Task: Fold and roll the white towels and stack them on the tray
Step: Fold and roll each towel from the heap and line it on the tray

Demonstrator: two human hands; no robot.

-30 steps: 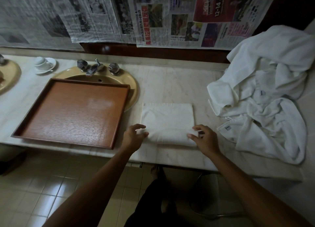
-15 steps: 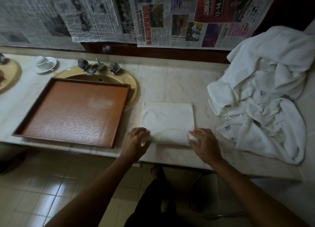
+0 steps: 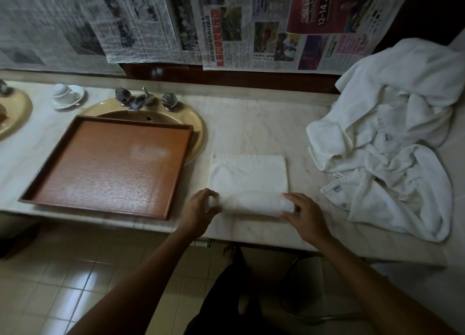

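Observation:
A folded white towel [image 3: 249, 176] lies on the marble counter, its near edge rolled into a short roll. My left hand [image 3: 200, 209] curls round the left end of the roll. My right hand [image 3: 302, 214] holds the right end, thumb under and fingers on top. The brown wooden tray [image 3: 108, 168] sits to the left of the towel, partly over the sink, with nothing on it. A heap of crumpled white towels [image 3: 392, 143] lies at the right end of the counter.
A yellow sink [image 3: 196, 125] with metal taps [image 3: 146, 100] lies behind the tray. A white cup on a saucer [image 3: 66, 96] stands at the back left. Newspapers cover the wall. The counter's front edge runs just below my hands, above tiled floor.
Both hands have closed onto the towel's near edge and rolled it away from me, so the roll is thicker and the flat part shorter.

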